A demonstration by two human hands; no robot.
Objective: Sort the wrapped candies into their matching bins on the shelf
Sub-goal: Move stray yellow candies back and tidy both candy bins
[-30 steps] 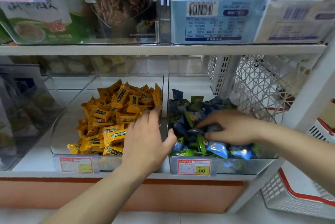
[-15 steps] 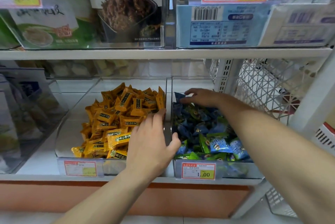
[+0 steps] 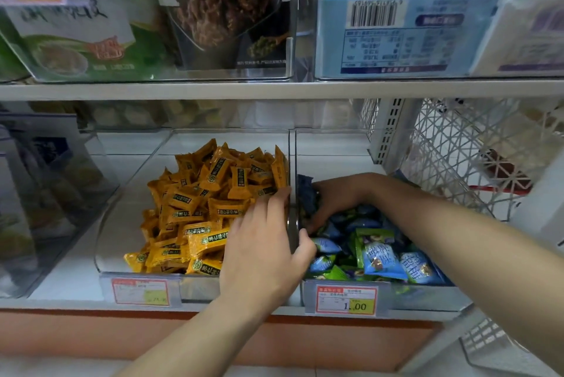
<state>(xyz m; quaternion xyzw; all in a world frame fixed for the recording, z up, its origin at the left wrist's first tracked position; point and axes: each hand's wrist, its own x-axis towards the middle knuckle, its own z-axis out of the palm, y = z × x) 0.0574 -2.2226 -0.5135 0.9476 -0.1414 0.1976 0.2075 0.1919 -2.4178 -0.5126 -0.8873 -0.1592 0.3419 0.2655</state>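
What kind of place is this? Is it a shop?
Most likely a small shop or convenience store. Clear bins on a shelf hold heaps of orange candies and blue and green candies, each bin has a price tag on its front, and packaged foods stand on the shelf above.
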